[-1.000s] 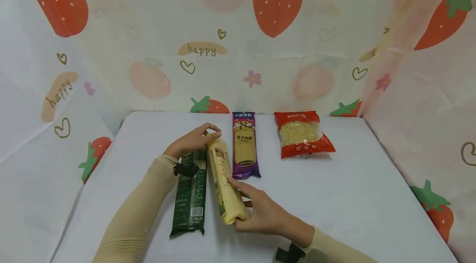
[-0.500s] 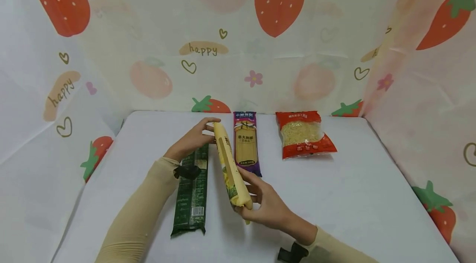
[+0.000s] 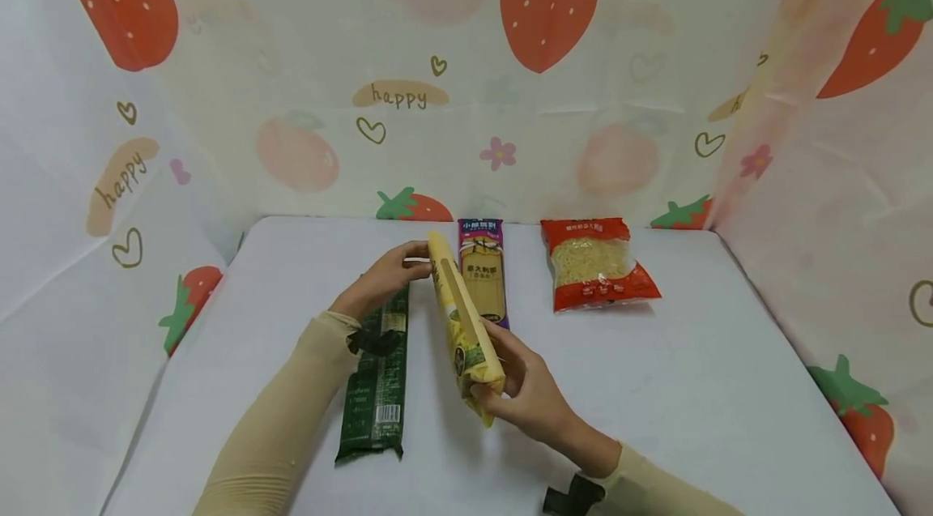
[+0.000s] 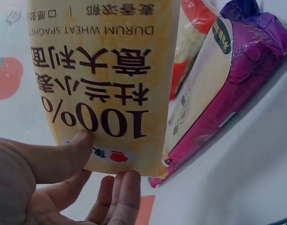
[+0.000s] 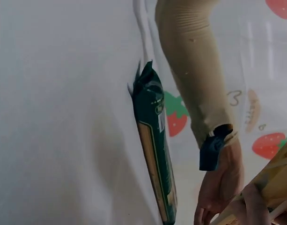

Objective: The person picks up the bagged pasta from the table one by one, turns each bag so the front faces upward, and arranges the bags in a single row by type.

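Note:
A yellow packet of spaghetti is raised over the middle of the table, turned on its narrow side and slanting toward me. My left hand pinches its far end; in the left wrist view the thumb lies on the printed face of the spaghetti packet with the fingers behind. The near end is gripped by my right hand, thumb underneath and fingers along the right side. Beneath my left wrist lies a green spaghetti packet, partly covered by the hand. Just behind the yellow packet is a purple pasta packet, its lower end hidden.
A red bag of pasta lies at the back right of the white table. Strawberry-printed cloth encloses the table at the back and both sides. Black straps are round the wrists.
Both hands have lifted the yellow spaghetti packet, moved it a little right and away from me, and turned it from its broad face onto its narrow side. The other packets stayed put.

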`<action>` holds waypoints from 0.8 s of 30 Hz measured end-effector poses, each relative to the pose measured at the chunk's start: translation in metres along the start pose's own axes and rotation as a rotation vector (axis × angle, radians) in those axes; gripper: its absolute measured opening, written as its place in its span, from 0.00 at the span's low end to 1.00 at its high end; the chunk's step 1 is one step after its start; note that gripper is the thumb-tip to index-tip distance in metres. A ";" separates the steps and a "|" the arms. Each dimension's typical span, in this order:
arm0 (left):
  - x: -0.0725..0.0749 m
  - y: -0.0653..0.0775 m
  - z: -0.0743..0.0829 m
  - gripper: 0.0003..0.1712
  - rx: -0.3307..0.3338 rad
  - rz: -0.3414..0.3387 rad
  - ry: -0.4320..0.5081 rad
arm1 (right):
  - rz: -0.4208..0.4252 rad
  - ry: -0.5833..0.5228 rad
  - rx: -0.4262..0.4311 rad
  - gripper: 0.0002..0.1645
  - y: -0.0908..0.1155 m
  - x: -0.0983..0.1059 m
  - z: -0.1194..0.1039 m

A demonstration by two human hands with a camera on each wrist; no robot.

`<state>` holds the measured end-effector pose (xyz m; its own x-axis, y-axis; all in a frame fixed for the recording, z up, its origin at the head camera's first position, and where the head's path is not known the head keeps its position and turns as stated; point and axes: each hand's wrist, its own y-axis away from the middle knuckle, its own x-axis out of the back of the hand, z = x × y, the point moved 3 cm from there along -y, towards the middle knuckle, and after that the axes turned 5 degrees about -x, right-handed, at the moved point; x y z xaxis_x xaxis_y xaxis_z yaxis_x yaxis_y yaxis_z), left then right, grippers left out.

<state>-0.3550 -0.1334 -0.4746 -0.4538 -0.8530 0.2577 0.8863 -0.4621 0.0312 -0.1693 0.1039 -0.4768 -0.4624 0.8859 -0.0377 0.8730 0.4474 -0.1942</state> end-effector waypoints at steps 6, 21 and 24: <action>0.000 0.002 -0.004 0.37 0.000 -0.053 0.015 | 0.044 -0.088 -0.030 0.51 0.001 0.002 -0.001; 0.003 0.003 -0.004 0.41 0.019 -0.043 0.223 | 0.072 -0.217 -0.016 0.48 -0.001 0.004 -0.004; 0.003 0.003 -0.006 0.40 0.045 -0.019 0.265 | 0.071 -0.237 -0.006 0.46 -0.002 0.004 -0.003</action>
<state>-0.3545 -0.1389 -0.4796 -0.4738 -0.8806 -0.0048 0.8778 -0.4727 0.0778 -0.1726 0.1070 -0.4738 -0.4226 0.8621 -0.2797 0.9052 0.3863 -0.1769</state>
